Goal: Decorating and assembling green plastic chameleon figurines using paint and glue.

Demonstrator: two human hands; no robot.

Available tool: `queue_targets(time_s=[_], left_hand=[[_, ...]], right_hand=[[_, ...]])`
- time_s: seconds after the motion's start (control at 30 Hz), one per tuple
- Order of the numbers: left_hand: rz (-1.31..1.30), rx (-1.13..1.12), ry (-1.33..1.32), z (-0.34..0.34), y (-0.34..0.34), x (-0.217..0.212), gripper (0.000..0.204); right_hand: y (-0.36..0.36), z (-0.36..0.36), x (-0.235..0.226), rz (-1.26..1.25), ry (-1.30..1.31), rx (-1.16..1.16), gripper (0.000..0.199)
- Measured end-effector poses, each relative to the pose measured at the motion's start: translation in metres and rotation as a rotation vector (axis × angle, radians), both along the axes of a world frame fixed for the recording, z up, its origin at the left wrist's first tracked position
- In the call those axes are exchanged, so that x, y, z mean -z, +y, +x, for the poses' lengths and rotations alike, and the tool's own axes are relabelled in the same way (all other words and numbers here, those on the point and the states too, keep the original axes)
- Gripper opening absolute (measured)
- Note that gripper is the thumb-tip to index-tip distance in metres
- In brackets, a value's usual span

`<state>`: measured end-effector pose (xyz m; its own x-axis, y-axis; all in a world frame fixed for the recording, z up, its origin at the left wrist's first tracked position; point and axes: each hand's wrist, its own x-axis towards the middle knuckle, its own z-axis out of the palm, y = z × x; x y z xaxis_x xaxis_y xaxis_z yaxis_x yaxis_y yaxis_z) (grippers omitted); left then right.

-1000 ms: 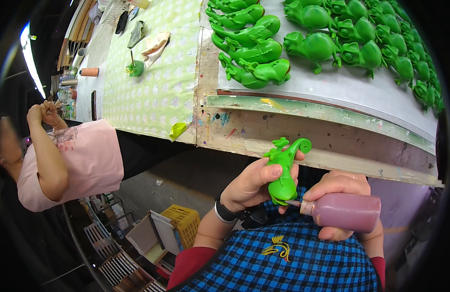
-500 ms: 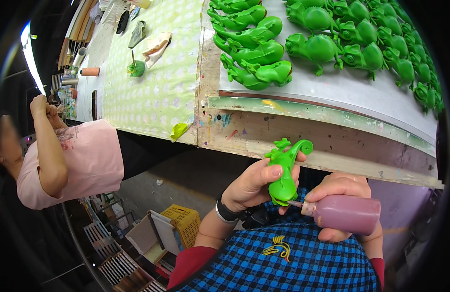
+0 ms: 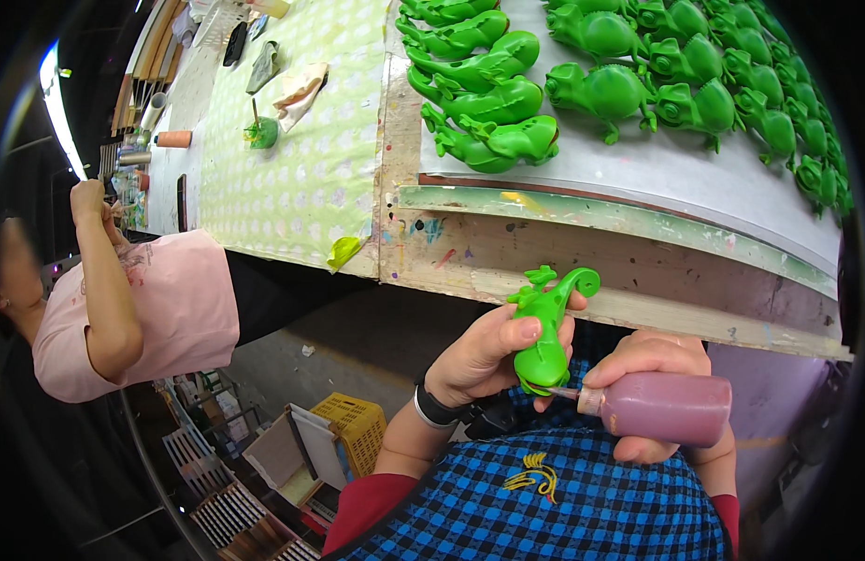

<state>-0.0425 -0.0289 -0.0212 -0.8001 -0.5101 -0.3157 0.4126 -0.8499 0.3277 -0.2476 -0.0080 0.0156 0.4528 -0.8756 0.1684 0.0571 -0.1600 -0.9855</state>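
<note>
- we hold a green lizard toy [image 3: 547, 329] in our left hand [image 3: 488, 355], fingers pressed around its body, its curled tail pointing up to 12 o'clock and its head down at 6 o'clock.
- our right hand [image 3: 652, 374] is wrapped tight around a purple squeeze bottle [image 3: 666, 408] lying sideways, its nozzle pointing to 9 o'clock and touching the toy's head.
- so the toy sits at about 9 o'clock from the right hand, just beside it, and both are held over our lap in front of a blue checked apron [image 3: 563, 505], below the edge of the desk [image 3: 507, 252].
- as we judge it, this one toy is in the middle of getting paint at the mouth or face; no purple mark shows on it yet that we can make out.
- up at 12 to 2 o'clock many more green toys [image 3: 638, 84] lie in rows on a white board [image 3: 675, 178]; whether those are already done we cannot tell, since their small details are too small to read.
- at 9 o'clock another person in a pink shirt [image 3: 161, 299] sits at the same desk with both hands raised, well apart from us.
- a small green pot [image 3: 261, 133] stands on the patterned cloth [image 3: 292, 178] at 11 o'clock.
</note>
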Motion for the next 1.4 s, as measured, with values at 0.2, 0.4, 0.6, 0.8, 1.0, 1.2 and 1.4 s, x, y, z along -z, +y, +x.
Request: queue_targets(time_s=[0.2, 0.4, 0.6, 0.8, 1.0, 1.2, 1.4], left_hand=[[-0.002, -0.001, 0.004, 0.000, 0.000, 0.000, 0.061], [0.010, -0.002, 0.007, 0.000, 0.000, 0.000, 0.061], [0.010, -0.036, -0.062, -0.005, 0.002, -0.004, 0.064], [-0.003, 0.003, 0.016, -0.005, -0.002, -0.007, 0.060], [0.017, -0.062, -0.158, -0.008, 0.001, -0.012, 0.069], [0.014, -0.070, -0.167, -0.009, 0.001, -0.013, 0.068], [0.029, -0.065, -0.162, -0.009, 0.001, -0.012, 0.068]], right_hand=[[0.000, -0.001, 0.001, 0.006, 0.003, 0.005, 0.045], [0.001, 0.003, 0.005, 0.069, -0.089, 0.054, 0.055], [-0.001, -0.005, 0.006, 0.227, -0.144, -0.036, 0.045], [0.001, -0.005, 0.006, 0.467, -0.295, -0.048, 0.043], [0.003, -0.007, 0.007, 0.601, -0.360, -0.068, 0.044], [0.002, -0.007, 0.006, 0.658, -0.418, -0.072, 0.043], [0.001, -0.009, 0.006, 0.689, -0.409, -0.085, 0.043]])
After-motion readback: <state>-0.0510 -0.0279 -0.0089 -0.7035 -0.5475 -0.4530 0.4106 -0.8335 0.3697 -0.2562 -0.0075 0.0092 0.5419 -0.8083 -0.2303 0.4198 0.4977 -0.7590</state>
